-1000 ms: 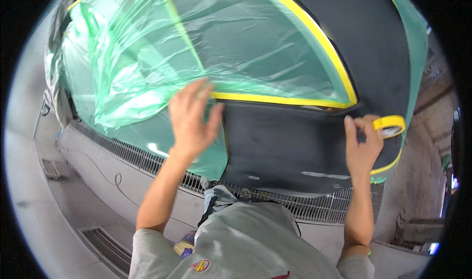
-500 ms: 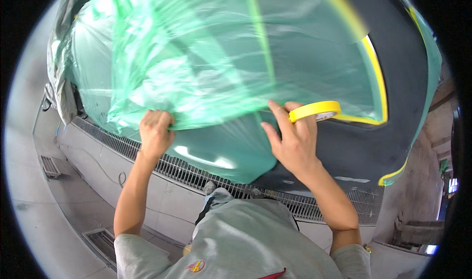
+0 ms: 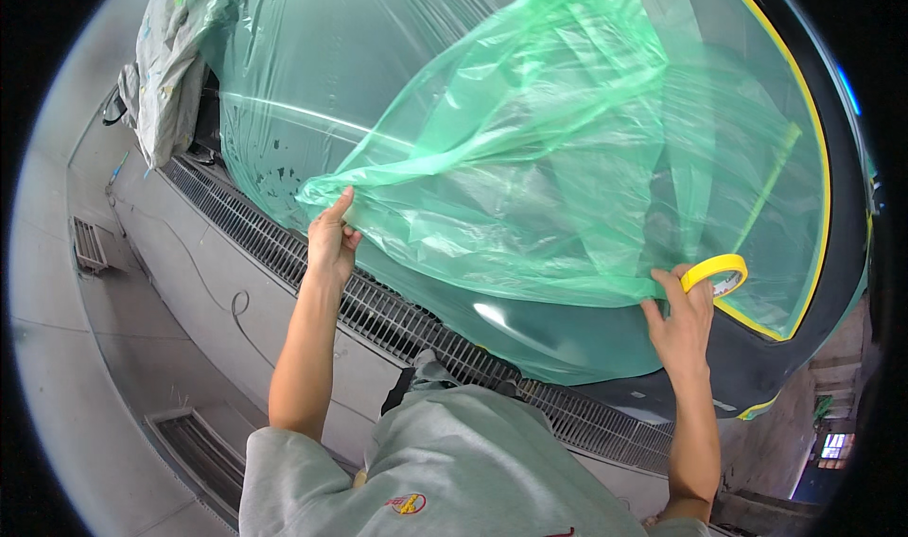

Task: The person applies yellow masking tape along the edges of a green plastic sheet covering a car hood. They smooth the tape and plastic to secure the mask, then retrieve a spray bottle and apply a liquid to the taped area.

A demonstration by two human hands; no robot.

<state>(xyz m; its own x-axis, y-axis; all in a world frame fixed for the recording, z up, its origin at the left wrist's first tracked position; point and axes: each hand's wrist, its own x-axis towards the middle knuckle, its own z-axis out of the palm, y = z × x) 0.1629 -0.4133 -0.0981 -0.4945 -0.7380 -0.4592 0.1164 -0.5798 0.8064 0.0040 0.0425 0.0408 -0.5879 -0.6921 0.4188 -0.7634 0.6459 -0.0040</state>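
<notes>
Thin green plastic masking film covers much of a car body, with a loose, crumpled layer stretched between my hands. My left hand is closed on the left corner of this layer, thumb against fingers. At the layer's lower right edge, my right hand holds the film with thumb and index finger. A roll of yellow masking tape hangs on the fingers of that same hand. Yellow tape lines the film's curved right border against a dark grey body panel.
Below the car runs a metal floor grating. A crumpled whitish cover hangs at the far left. On the pale floor are a thin looped cable and a recessed floor vent. My shoe stands by the grating.
The loose film layer is now lifted and spread farther right, baring smoother film on the left. My hands are wider apart, the right one farther right and lower. The view has shifted too.
</notes>
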